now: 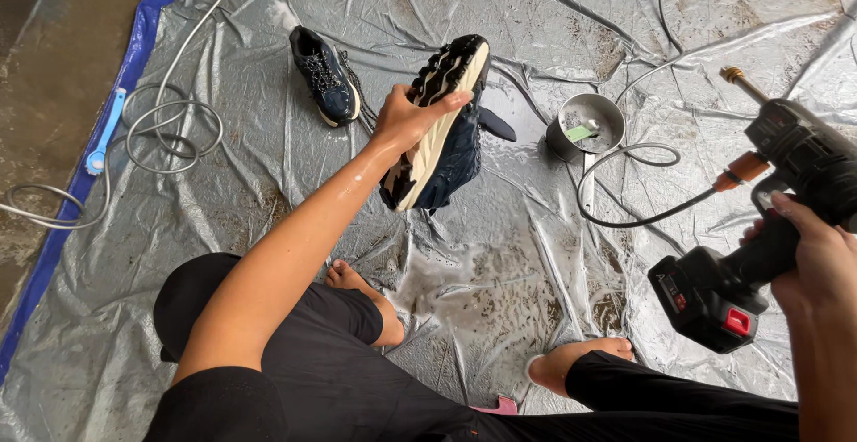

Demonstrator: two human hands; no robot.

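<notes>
My left hand (406, 119) grips a wet dark blue sneaker (446, 138) by its cream and black sole, holding it up sole-side toward me above the tarp. My right hand (817, 259) holds the handle of a black cordless spray gun (759, 219) with a red-trimmed battery pack and a brass nozzle pointing up and left. A thin hose (625, 219) runs from the gun's orange fitting across the tarp. The matching second sneaker (326, 76) lies on the tarp behind my left hand.
A wet, muddy silver tarp (500, 290) covers the ground, edged in blue at the left. A metal pot (587, 125) with a green item inside sits right of the held shoe. A blue brush (105, 131) and coiled hose (165, 134) lie at left. My bare feet (571, 360) rest on the tarp.
</notes>
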